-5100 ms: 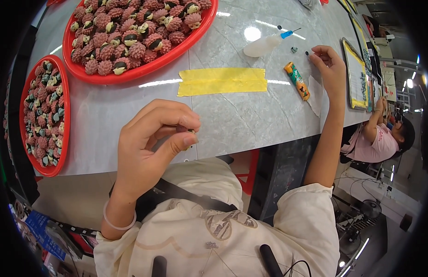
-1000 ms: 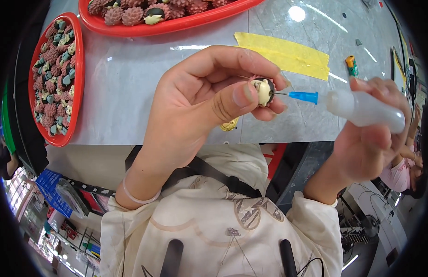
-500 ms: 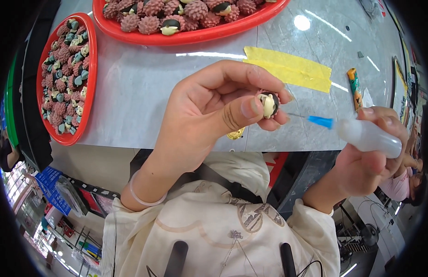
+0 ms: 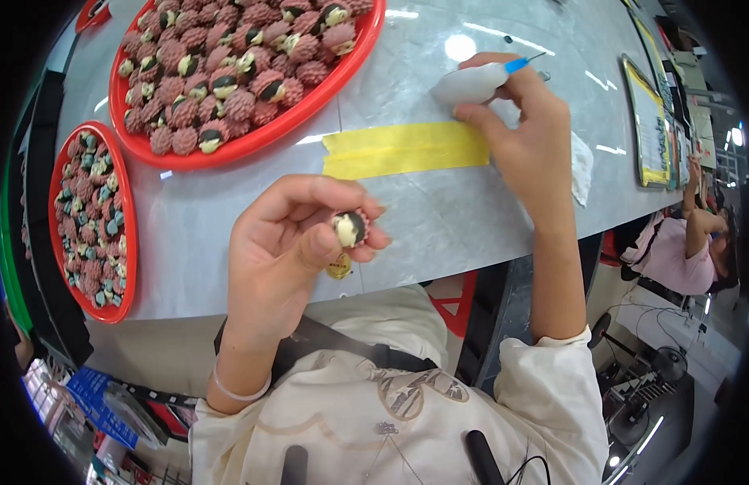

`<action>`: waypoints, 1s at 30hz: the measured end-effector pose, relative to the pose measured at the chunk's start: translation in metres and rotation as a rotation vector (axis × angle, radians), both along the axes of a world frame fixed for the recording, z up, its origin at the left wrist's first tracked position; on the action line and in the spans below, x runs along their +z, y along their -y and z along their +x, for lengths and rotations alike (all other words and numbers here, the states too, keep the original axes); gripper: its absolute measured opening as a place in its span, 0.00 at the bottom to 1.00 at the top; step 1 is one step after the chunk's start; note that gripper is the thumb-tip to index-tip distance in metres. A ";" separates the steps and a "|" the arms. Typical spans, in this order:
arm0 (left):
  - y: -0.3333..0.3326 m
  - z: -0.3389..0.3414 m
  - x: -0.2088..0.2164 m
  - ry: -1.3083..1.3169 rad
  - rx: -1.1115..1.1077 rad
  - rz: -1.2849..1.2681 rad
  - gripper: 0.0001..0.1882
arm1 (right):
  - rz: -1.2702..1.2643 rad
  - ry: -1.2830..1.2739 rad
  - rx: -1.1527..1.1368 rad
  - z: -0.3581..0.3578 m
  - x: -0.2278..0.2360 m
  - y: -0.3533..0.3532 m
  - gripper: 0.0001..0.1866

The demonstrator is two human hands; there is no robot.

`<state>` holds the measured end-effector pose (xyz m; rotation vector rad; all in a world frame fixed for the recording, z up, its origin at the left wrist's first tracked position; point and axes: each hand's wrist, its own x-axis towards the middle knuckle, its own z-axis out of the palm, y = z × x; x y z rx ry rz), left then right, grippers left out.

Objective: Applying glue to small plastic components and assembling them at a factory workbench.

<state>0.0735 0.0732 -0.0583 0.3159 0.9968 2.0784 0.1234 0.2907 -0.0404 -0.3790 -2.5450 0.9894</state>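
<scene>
Left fingers (image 4: 314,246) pinched the figure (image 4: 348,231), partly hiding it; right fingers (image 4: 484,122) clamped the bottle (image 4: 470,85), slanted lengthwise, needle (image 4: 538,56) pointing right and away.

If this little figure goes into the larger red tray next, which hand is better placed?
Probably your left hand: it pinches the little figure, near the larger red tray. Your right hand is at the white bottle.

figurine (image 4: 349,230): pink-black-cream, in left hand (image 4: 269,255) | bottle (image 4: 467,85): whitish, blue-tipped, sideways

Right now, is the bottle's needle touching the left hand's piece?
Apart: the head view shows yellow tape and tabletop between needle and piece.
</scene>
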 end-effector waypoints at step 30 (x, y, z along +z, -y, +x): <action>-0.004 0.000 0.002 -0.066 -0.074 -0.027 0.20 | -1.200 -0.011 0.319 0.043 0.021 0.031 0.12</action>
